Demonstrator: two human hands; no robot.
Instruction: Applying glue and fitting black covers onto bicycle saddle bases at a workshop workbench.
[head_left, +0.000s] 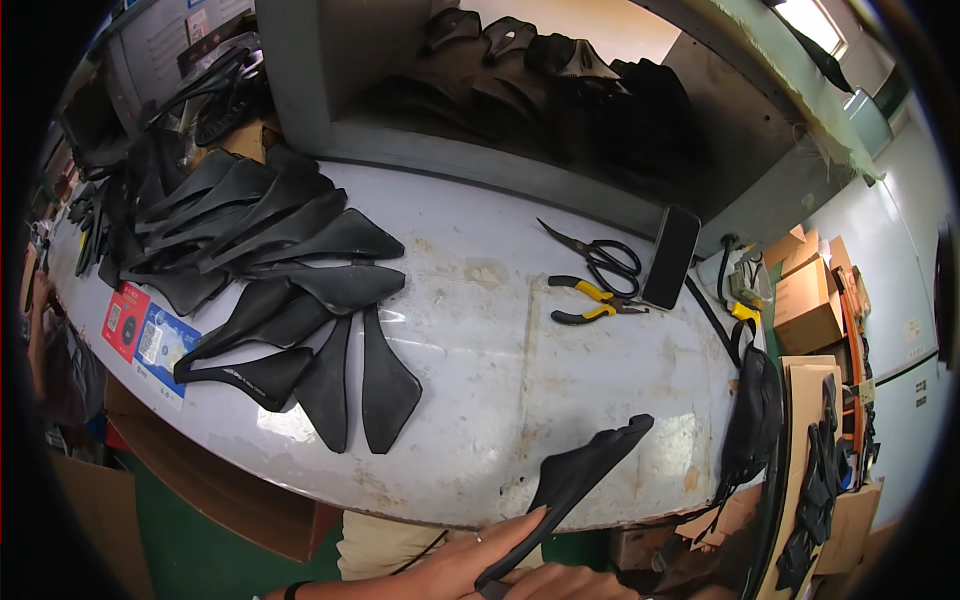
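Note:
Near the front edge of the table, a long black moulded piece points up and to the right. It is broad in the middle, with a narrow hooked far end. My left hand, wearing a ring, grips the near part of it from the left side. Curled fingers of my right hand close round its lower end, at the bottom of the picture; part of that hand is cut off. To the left, similar black moulded pieces lie in a spread-out pile.
Pliers with yellow-black handles, black-handled scissors and a phone lie at the back right. Behind them stands a grey shelf holding more black pieces. A black pouch hangs at the right edge. Cardboard boxes stand beyond.

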